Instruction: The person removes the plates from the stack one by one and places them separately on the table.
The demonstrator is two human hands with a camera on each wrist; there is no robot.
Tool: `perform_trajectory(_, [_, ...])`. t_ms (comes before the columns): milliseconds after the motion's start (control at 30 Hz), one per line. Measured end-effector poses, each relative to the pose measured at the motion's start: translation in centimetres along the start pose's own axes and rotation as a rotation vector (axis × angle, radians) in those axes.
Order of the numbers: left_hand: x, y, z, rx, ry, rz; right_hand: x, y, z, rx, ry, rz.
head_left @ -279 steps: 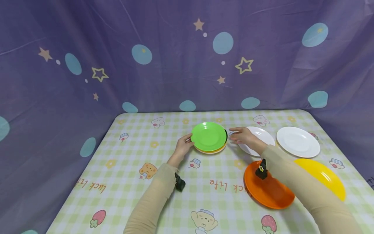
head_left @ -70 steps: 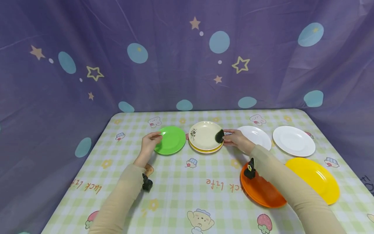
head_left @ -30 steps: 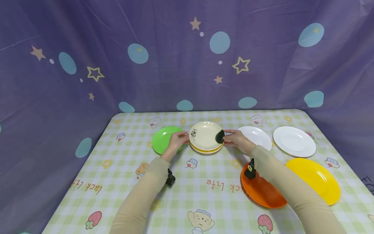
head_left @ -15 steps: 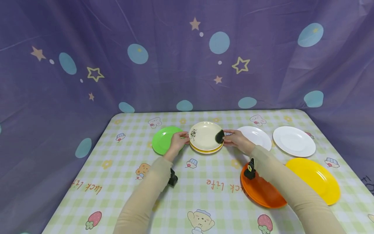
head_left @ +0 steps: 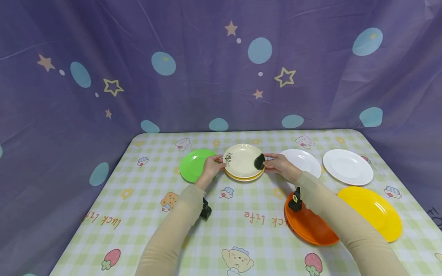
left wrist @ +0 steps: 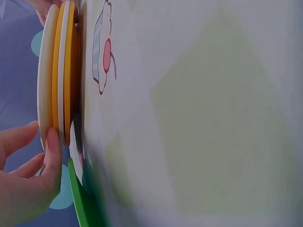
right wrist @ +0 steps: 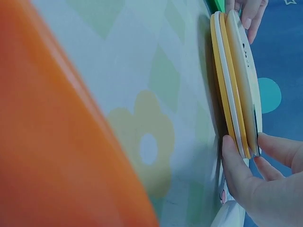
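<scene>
A cream plate (head_left: 244,160) with a dark floral print and a black patch tops a small stack. Below it, yellow and white plates (left wrist: 62,75) show as thin layers from the side. My left hand (head_left: 211,168) pinches the cream plate's left rim between thumb and fingers. Across from it, my right hand (head_left: 280,165) holds the right rim, its thumb (right wrist: 231,151) against the edges of the lower plates. A green plate (head_left: 192,165) lies flat just left of the stack, partly hidden behind my left hand.
Two white plates (head_left: 348,167) lie to the right, one partly behind my right hand. Nearer me are an orange plate (head_left: 310,226) and a yellow plate (head_left: 374,212), both partly beneath my right forearm. A checked cloth (head_left: 214,237) covers the table; a purple curtain (head_left: 193,99) hangs behind.
The green plate has gone from the top of the stack to the table at its left, baring the cream plate. My left hand left the green plate for the stack's rim; my right hand now grips it too.
</scene>
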State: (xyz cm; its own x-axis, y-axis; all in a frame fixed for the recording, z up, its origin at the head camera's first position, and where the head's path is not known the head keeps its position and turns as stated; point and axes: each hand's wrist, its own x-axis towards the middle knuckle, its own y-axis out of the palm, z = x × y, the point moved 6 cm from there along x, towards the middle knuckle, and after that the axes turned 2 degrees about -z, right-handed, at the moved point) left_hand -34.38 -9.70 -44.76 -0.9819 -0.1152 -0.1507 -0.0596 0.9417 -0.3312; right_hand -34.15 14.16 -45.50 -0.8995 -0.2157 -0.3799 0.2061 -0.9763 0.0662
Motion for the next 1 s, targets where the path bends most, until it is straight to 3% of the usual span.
perform_trajectory(633, [-0.01,0.05,0.1,0.02,-0.003,0.005,0.09,0.38,-0.12,0.046,-0.026,0.03])
perform_trajectory(1000, [0.09,-0.05,0.19,0.045,-0.023,0.004,0.19,0.3,-0.15,0.005,-0.015,0.024])
